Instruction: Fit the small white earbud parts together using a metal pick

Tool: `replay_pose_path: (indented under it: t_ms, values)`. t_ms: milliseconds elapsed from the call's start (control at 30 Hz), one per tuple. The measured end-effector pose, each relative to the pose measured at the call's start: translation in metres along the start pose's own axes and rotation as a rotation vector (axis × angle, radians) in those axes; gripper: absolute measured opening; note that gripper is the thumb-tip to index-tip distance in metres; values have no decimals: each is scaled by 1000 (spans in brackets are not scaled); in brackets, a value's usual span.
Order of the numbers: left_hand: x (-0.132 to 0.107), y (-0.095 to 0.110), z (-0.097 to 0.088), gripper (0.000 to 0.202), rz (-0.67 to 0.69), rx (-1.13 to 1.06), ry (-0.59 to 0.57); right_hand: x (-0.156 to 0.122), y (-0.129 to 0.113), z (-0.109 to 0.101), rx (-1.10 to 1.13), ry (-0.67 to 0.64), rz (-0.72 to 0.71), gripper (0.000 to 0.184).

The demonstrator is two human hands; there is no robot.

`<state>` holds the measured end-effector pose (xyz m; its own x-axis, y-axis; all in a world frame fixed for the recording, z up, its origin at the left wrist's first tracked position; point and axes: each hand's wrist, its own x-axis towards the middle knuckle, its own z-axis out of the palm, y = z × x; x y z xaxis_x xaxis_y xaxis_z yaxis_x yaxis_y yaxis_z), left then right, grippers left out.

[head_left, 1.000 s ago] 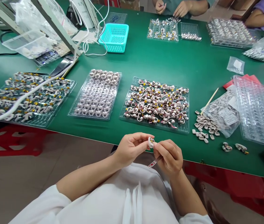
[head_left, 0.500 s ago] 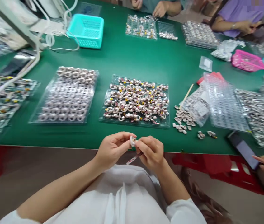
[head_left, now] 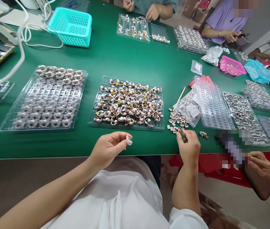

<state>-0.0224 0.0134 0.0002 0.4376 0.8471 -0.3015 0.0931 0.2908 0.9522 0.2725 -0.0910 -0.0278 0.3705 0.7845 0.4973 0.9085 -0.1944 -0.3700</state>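
Note:
Between the thumb and fingers of my left hand [head_left: 112, 148] is a small white curved earphone part [head_left: 129, 140], held just above the table's front edge. My right hand [head_left: 189, 144] is closed on slim metal tweezers [head_left: 182, 133], their tips at the near side of a pile of small beige caps [head_left: 178, 118]. Whether the tips grip a cap is too small to tell. In front of me a clear tray [head_left: 157, 126] bears many white curved parts with yellow tabs. One loose assembled part [head_left: 203, 135] lies right of my right hand.
A clear tray of grey rings [head_left: 44, 101] stands at left, a turquoise basket [head_left: 87, 30] behind it. Right of the pile are a wooden stick [head_left: 180, 97], a bag [head_left: 193, 109] and stacked clear trays [head_left: 212, 105]. A person's hand [head_left: 262, 167] holds a phone at right; other people sit opposite.
My right hand has left my left hand and moved right to the beige caps with the tweezers. My left hand still holds the white part. The view has shifted to the right.

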Motion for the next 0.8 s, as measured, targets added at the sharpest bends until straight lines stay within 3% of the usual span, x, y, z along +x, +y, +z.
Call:
replay_pose_path:
  t_ms: [200,300,400,500,600,800]
  values:
    - [4,-3,8,17,7,-39,-27,9,-2,19,-121,-157,30,26]
    - [3,-1,6,18,-19,-95,-16,9,0,21,-122,-120,-4,25]
    - [3,0,4,21,-45,-173,-27,3,-9,20,9,-2,-39,19]
    - [2,-2,2,24,-49,-239,-54,-10,-39,19,288,67,85,13]
    - [0,-4,2,25,-39,-267,-87,-27,-80,23,605,-5,313,20]
    - [-8,1,2,26,-34,-315,-78,-41,-133,39,1025,-270,338,17]
